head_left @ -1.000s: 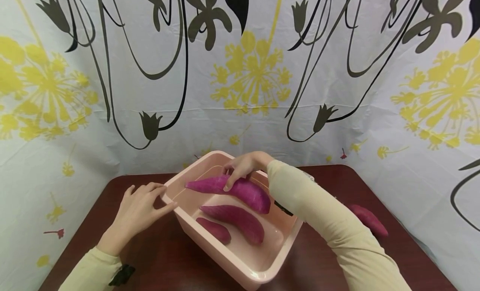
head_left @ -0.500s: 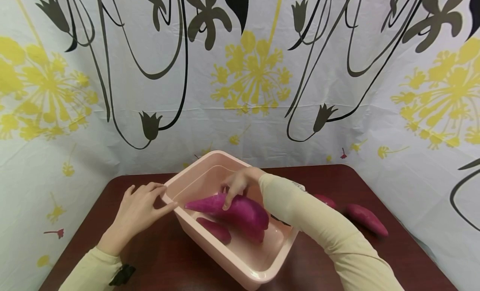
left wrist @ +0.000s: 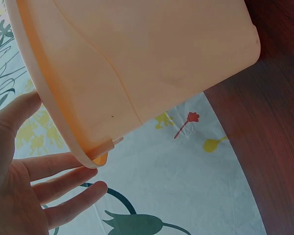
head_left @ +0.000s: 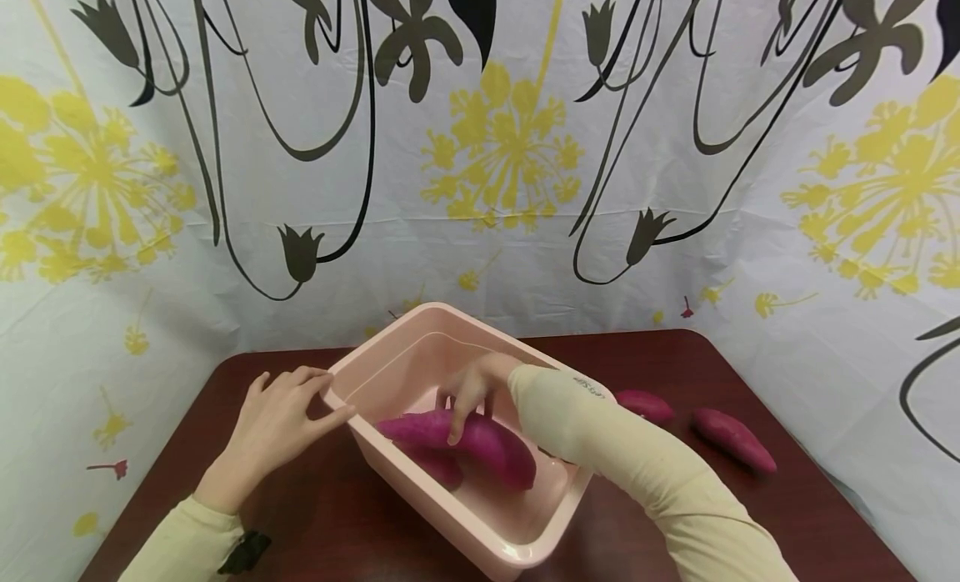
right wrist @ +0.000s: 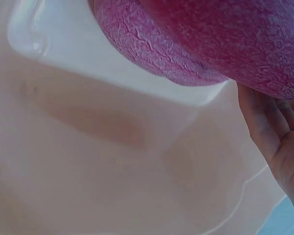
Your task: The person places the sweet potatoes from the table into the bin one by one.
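Note:
In the head view, my right hand (head_left: pixel 472 394) reaches into a pink plastic bin (head_left: pixel 438 528) and grips a long purple sweet potato (head_left: pixel 495 453), thumb on the near side. A smaller sweet potato (head_left: pixel 442 469) shows partly under it. From the right wrist, the held potato (right wrist: pixel 245 39) hangs over another sweet potato (right wrist: pixel 147 51) on the bin's floor; how closely they touch is unclear. My left hand (head_left: pixel 281 419) holds the bin's left corner. In the left wrist view, its thumb and forefinger meet the rim (left wrist: pixel 54 110), with the other fingers spread below.
Two more sweet potatoes, one (head_left: pixel 645 405) partly behind the right sleeve and one (head_left: pixel 733 440) farther right, lie on the dark red table (head_left: pixel 307 515). A flower-patterned cloth (head_left: pixel 487 265) stands behind and at both sides.
My right hand has lowered the sweet potato into the bin, over the ones lying there. The right sleeve's shift has uncovered a sweet potato on the table. My left hand has stayed put.

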`<state>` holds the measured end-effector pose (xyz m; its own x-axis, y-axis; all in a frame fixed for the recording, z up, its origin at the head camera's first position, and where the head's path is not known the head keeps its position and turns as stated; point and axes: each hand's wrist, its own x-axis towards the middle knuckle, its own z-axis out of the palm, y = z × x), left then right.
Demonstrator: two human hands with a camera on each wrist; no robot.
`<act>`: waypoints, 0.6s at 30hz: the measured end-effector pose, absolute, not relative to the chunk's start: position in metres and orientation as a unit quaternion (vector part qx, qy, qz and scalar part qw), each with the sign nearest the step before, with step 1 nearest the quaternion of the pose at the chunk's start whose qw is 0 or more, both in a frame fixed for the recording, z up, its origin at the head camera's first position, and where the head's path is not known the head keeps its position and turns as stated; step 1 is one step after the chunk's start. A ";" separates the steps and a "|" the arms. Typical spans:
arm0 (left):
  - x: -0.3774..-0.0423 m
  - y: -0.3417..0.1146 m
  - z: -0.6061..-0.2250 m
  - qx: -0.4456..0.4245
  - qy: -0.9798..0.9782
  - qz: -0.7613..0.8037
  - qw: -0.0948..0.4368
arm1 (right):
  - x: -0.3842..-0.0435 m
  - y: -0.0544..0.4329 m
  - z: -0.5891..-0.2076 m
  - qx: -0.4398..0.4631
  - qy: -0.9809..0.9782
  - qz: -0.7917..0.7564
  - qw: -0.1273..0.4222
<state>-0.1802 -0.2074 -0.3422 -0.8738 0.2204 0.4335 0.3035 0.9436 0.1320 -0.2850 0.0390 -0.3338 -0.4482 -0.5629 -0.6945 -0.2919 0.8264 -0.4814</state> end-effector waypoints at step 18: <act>-0.180 -0.206 -0.342 -0.138 -0.962 -0.095 0.214 | -0.273 0.028 -0.352 -0.234 0.853 -0.134 0.446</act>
